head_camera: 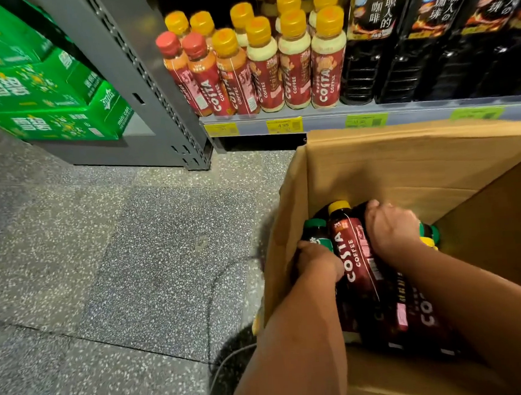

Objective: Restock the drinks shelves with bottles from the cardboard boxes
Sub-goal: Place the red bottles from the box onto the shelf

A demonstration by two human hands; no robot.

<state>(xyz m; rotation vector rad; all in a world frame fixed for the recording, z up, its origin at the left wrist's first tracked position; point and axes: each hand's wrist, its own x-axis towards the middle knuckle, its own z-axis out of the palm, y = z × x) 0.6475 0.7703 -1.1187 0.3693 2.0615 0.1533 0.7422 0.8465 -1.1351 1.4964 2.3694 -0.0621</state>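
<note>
From the head view I see both hands down in the cardboard box [404,162], which stands below the shelf [318,113]. The left hand [317,259] lies against a yellow-capped Costa bottle [354,258]. Its fingers are hidden, so I cannot tell its grip. The right hand [391,228] has its fingers curled over a dark bottle [359,215] beside it.

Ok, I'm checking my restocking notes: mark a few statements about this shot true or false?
1. The left hand and right hand both reach inside the cardboard box. True.
2. The Costa bottle between them has a green cap. False: its cap is yellow.
3. Every Costa bottle on the shelf has a yellow cap. False: two red-capped bottles stand at its left end.
4. Green cartons stand left of the shelving. True.
</note>
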